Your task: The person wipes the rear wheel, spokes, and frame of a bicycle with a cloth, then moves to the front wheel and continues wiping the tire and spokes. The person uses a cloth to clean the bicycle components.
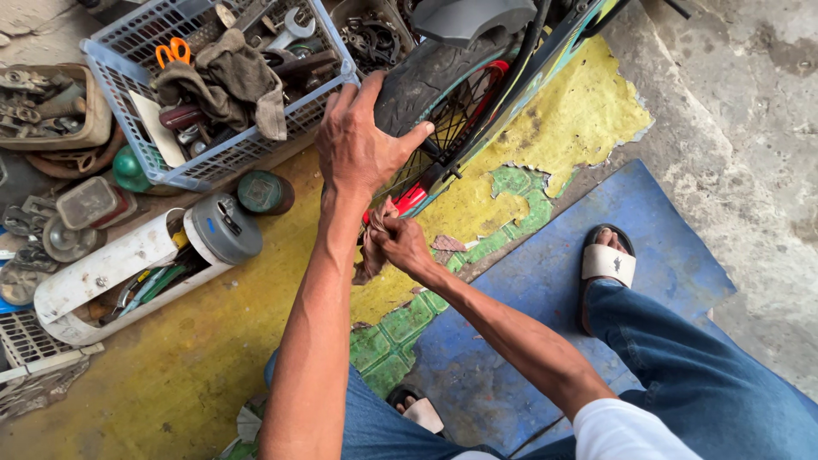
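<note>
Tyre (426, 81) under left hand (358, 145) open-palmed grip; right hand (400, 243) below, clenching rag (373, 255).

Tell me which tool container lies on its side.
The white tube-shaped container lies on its side, tools showing through its cut-open wall; the grey basket stands upright.

Rough grey concrete floor (750, 102) in daylight. A worn yellow mat (170, 375) with peeling green patches covers it, a blue mat (545, 290) overlapping. At left stand a grey plastic basket (111, 68) and a white tube (94, 273) of tools.
</note>
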